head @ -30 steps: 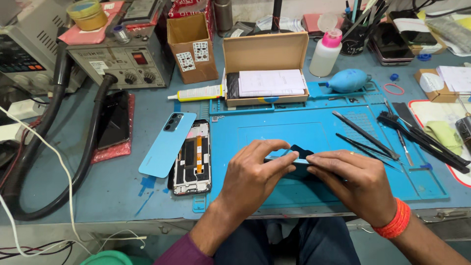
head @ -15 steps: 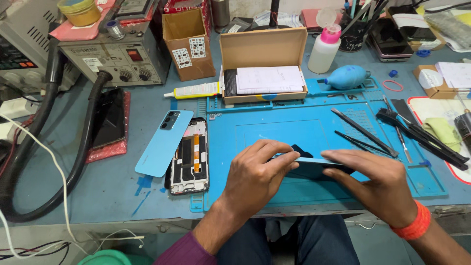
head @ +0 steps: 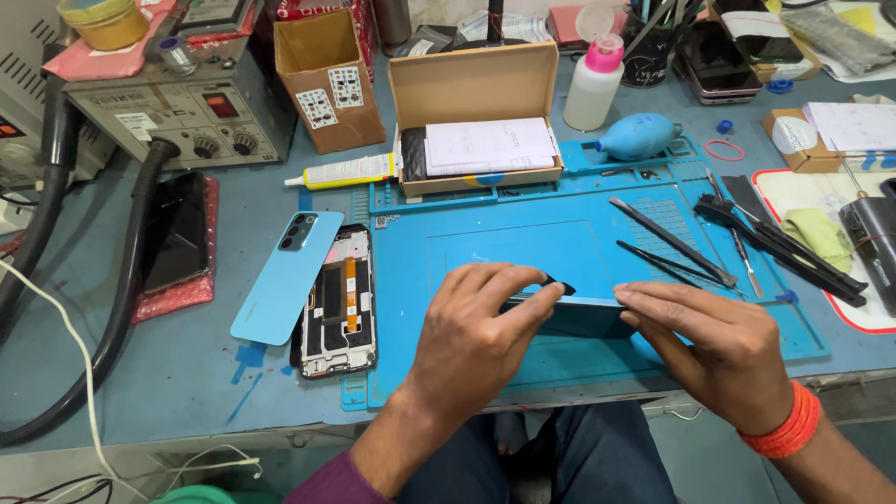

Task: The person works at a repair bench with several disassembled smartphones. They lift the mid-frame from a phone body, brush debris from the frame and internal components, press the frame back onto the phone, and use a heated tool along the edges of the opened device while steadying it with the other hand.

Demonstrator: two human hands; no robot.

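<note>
Blue workbench (head: 187, 373) carries a blue mat (head: 560, 224), opened phone (head: 338, 301), cardboard box (head: 478, 121)

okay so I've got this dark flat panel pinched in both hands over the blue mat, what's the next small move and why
Probably lay the dark flat panel flat on the blue mat. The left hand and right hand pinch it by its ends, held on edge just above the mat's bare centre.

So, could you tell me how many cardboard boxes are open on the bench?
2: a tall brown box beside the grey station, and a flat box holding papers at the blue mat's far edge. Others may sit among the clutter at right.
</note>
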